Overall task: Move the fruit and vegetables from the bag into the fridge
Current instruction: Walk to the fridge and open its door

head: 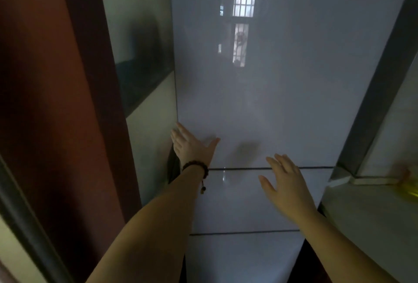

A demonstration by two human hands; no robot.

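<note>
The fridge (260,92) fills the middle of the view, a tall pale grey glossy front with all its doors closed; a barred window shows as a reflection high on the upper door. Two dark seams run across the front lower down, splitting it into an upper door and two lower panels.

The left hand (190,144) lies flat at the lower left corner of the upper door, fingers straight and spread, thumb pointing right — its grip is apart and holds nothing. A dark beaded bracelet (196,166) circles that wrist, with a small bead hanging below on a cord.

The right hand (286,182) is in front of the seam between the upper door and the middle panel, fingers straight and slightly splayed, likewise holding nothing (whether the palm actually touches the surface cannot be told).

Left of the fridge stand a tiled wall (147,110) with a dark band across it and a reddish-brown door frame (74,101). At the right, a pale counter (371,210) juts up to the fridge's side, with a blurred yellow object (408,183) on it at the picture's edge. The bag, fruit and vegetables are not in sight.
</note>
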